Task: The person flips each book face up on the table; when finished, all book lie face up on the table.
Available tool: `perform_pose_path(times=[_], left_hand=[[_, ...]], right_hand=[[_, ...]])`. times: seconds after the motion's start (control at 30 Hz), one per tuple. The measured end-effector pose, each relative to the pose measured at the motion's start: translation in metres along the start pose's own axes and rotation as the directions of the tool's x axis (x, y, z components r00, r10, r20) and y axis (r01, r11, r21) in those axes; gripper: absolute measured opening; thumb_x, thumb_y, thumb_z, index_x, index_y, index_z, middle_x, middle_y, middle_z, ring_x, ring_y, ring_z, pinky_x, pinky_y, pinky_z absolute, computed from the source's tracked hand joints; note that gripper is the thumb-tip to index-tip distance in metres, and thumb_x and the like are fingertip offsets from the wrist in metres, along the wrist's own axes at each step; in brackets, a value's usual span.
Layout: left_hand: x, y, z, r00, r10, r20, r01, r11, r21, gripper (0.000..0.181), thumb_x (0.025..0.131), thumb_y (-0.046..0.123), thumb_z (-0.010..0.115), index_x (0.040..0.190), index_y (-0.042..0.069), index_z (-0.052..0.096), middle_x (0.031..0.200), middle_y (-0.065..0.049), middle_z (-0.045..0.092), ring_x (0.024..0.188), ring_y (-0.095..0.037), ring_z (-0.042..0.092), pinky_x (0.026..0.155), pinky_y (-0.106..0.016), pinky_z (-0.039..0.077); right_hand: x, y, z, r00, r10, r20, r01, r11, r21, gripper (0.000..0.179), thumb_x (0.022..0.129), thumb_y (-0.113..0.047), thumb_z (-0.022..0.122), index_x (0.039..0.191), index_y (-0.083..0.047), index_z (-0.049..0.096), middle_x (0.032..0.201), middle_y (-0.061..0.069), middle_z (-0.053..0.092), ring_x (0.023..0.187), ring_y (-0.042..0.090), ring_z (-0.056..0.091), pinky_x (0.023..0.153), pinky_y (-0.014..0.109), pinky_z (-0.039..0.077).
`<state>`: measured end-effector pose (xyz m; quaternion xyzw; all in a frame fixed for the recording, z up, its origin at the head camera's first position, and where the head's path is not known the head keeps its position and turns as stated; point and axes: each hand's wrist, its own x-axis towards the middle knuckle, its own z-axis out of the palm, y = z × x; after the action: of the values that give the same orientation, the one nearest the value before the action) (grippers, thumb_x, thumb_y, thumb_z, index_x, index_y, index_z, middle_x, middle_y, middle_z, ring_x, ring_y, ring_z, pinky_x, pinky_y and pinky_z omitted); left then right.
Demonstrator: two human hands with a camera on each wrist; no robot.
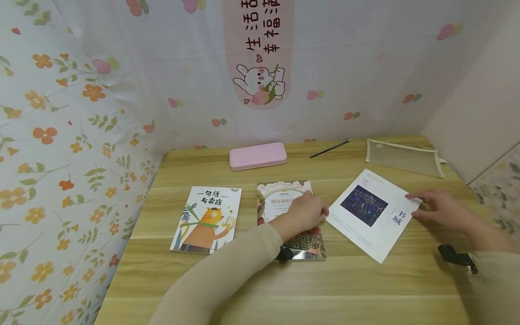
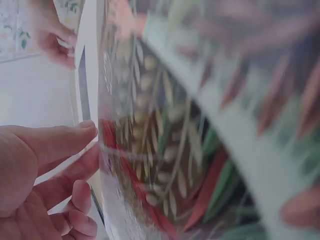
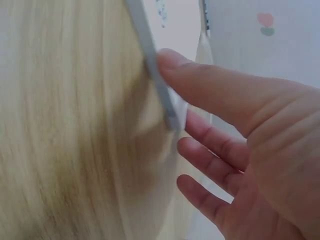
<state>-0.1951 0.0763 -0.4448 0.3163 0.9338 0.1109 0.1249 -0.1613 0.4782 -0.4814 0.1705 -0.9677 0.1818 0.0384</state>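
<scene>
A white book [image 1: 365,239] with a dark square picture on its cover lies turned at an angle on the right half of the table. My left hand [image 1: 300,214] reaches across the middle book [image 1: 280,192], and its thumb and forefinger [image 2: 65,140] pinch the white book's left corner. At the opposite corner my right hand [image 1: 443,210] grips the same book, thumb [image 3: 200,80] on top and fingers beneath. The middle book has a glossy illustrated cover, partly hidden by my left hand and sleeve.
Left of the middle book lies a book with an orange cat [image 1: 207,225]. Along the back of the wooden table [image 1: 345,293] are a pink case [image 1: 257,155], a black pencil [image 1: 331,148] and a pale mesh pouch [image 1: 402,158]. Patterned cloth [image 1: 174,67] hangs behind.
</scene>
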Motion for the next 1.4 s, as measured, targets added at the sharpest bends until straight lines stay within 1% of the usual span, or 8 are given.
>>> perform_pose_path(times=[0.1,0.23,0.33,0.47,0.83,0.97,1.13,1.4], left_hand=[[-0.005,0.004,0.001,0.999,0.042,0.005,-0.042,0.999,-0.004,0.016,0.099,0.026,0.069,0.108,0.032,0.080,0.105,0.016,0.075,0.095,-0.008,0.060,0.064,-0.022,0.046],[-0.008,0.006,0.003,0.997,0.070,0.014,-0.070,0.997,-0.014,0.015,0.097,0.024,0.073,0.108,0.031,0.081,0.097,0.016,0.074,0.091,-0.004,0.061,0.065,-0.018,0.046],[-0.009,0.006,0.006,0.997,0.079,0.016,-0.078,0.997,-0.024,0.016,0.095,0.024,0.075,0.108,0.031,0.081,0.088,0.017,0.071,0.085,-0.002,0.059,0.064,-0.016,0.044],[-0.010,0.006,0.012,0.997,0.080,0.017,-0.080,0.996,-0.036,0.014,0.094,0.025,0.077,0.106,0.031,0.081,0.082,0.018,0.066,0.080,-0.001,0.056,0.062,-0.016,0.042],[-0.019,0.014,0.017,0.992,0.117,0.035,-0.116,0.993,-0.022,0.017,0.094,0.026,0.076,0.109,0.033,0.081,0.094,0.021,0.073,0.081,0.004,0.057,0.067,-0.012,0.042],[-0.023,0.018,0.016,0.991,0.123,0.060,-0.121,0.992,-0.025,0.017,0.095,0.026,0.075,0.109,0.033,0.081,0.094,0.020,0.074,0.083,0.004,0.058,0.068,-0.012,0.043],[-0.028,0.023,0.014,0.990,0.108,0.087,-0.105,0.994,-0.036,0.017,0.096,0.028,0.075,0.110,0.034,0.081,0.094,0.021,0.074,0.084,0.005,0.059,0.070,-0.012,0.044],[-0.031,0.026,0.017,0.983,0.151,0.104,-0.143,0.987,-0.078,0.017,0.095,0.027,0.076,0.111,0.031,0.081,0.089,0.021,0.073,0.078,0.007,0.056,0.071,-0.010,0.041]], right_hand=[[0.004,0.003,-0.002,0.999,0.044,0.028,-0.044,0.999,0.007,0.046,0.078,-0.012,0.089,0.121,-0.003,0.073,0.115,0.029,0.072,0.104,0.048,0.066,0.077,0.024,0.049],[0.009,0.006,-0.001,1.000,0.024,0.004,-0.024,0.999,0.022,0.046,0.078,-0.010,0.089,0.121,-0.005,0.074,0.115,0.027,0.072,0.107,0.009,0.063,0.079,0.015,0.044],[0.015,0.006,0.001,1.000,0.024,0.008,-0.024,0.999,0.024,0.045,0.079,-0.009,0.088,0.121,-0.005,0.074,0.117,0.028,0.071,0.107,0.010,0.063,0.082,0.024,0.049],[0.023,0.005,0.003,0.996,0.058,0.061,-0.061,0.997,0.052,0.042,0.085,-0.009,0.084,0.125,-0.001,0.072,0.122,0.034,0.066,0.111,0.053,0.061,0.085,0.055,0.052],[0.036,0.002,0.010,0.996,0.055,0.071,-0.063,0.991,0.114,0.037,0.092,-0.007,0.076,0.128,-0.001,0.069,0.135,0.032,0.055,0.121,0.052,0.051,0.093,0.064,0.043],[0.043,0.002,0.012,0.998,0.015,0.064,-0.021,0.995,0.095,0.036,0.091,-0.005,0.077,0.127,-0.003,0.071,0.135,0.029,0.058,0.122,0.048,0.053,0.100,0.037,0.044],[0.055,-0.004,0.012,0.997,-0.045,0.070,0.036,0.991,0.129,0.036,0.091,-0.001,0.074,0.127,-0.002,0.071,0.135,0.030,0.058,0.123,0.050,0.053,0.092,-0.001,0.022],[0.066,-0.012,0.011,0.994,-0.046,0.098,0.033,0.991,0.129,0.035,0.091,0.002,0.073,0.126,-0.004,0.072,0.138,0.029,0.056,0.126,0.051,0.051,0.099,0.011,0.035]])
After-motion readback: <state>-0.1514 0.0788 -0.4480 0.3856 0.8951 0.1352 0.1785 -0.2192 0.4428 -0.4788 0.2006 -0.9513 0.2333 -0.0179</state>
